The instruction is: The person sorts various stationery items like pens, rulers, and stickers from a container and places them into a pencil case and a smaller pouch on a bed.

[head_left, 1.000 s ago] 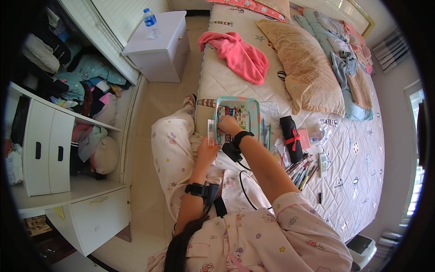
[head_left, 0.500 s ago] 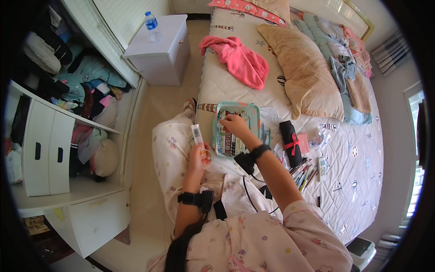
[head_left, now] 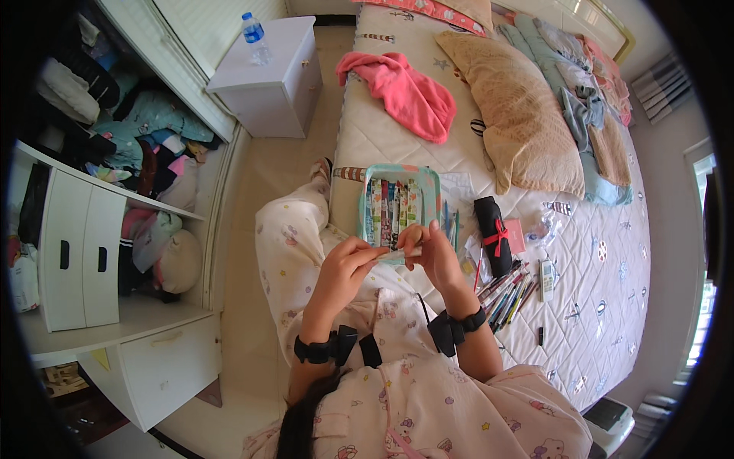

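Just below the frame's centre, the left hand and right hand both pinch a slim pale tube; it looks light and probably squeezable, likely best held gently near its ends.

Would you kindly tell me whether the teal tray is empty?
No, several slim printed tubes lie side by side in the teal tray.

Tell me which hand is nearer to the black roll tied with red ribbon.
Right. The right hand is just left of the black roll, not touching it; the left hand is farther left, past the right hand.
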### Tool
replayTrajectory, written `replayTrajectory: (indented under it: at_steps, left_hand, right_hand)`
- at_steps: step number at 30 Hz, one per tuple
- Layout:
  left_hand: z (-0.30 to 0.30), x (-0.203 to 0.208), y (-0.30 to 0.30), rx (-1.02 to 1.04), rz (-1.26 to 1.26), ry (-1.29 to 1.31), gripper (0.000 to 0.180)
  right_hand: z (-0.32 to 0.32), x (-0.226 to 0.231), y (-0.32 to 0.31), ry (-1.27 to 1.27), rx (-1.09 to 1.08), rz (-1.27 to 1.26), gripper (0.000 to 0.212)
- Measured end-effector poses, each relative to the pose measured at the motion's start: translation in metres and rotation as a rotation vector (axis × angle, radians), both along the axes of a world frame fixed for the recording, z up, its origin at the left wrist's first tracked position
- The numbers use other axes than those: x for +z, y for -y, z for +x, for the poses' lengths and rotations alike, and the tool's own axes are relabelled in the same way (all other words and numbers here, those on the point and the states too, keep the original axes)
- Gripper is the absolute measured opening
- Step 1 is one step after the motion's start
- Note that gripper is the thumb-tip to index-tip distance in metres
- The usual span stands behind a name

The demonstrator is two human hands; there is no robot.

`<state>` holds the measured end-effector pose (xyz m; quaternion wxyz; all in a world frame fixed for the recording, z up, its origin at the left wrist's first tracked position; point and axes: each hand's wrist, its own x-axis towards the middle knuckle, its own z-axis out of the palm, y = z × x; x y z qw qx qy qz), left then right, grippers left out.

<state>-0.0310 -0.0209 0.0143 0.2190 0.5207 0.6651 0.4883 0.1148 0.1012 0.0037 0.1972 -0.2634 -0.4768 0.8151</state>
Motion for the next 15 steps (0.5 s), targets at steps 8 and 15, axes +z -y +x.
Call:
replayTrajectory:
  at_steps: [8, 15]
  left_hand:
    - [-0.008, 0.003, -0.008, -0.171, -0.005, -0.332, 0.028]
    - [0.003, -0.014, -0.024, 0.13, 0.031, -0.259, 0.038]
  right_hand:
    - [0.011, 0.001, 0.0, 0.19, 0.271, -0.107, 0.015]
    - [0.026, -0.037, -0.006, 0.059, 0.04, -0.023, 0.013]
